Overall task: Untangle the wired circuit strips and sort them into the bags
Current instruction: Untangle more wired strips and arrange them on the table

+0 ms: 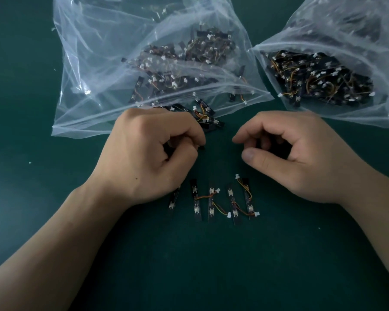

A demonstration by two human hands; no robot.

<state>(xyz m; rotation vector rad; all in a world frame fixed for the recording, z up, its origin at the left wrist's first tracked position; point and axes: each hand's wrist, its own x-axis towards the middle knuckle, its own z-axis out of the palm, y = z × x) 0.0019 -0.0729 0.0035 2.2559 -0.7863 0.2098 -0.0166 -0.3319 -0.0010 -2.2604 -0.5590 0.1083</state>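
Note:
Several black circuit strips (213, 203) with orange wires and white connectors lie side by side on the green table, below my hands. A small tangle of strips (203, 115) spills from the mouth of the left clear bag (103, 70). A second clear bag (337, 70) at the right holds a dense heap of strips. My left hand (148, 153) is curled, its thumb and fingers pinching a small dark piece, barely visible at the fingertips. My right hand (285, 153) hovers with curled fingers; nothing is visible in it.
The green table surface (211, 265) stretches bare below the laid-out strips. Small white specks lie at the left (29, 162). Both bags fill the far half of the view.

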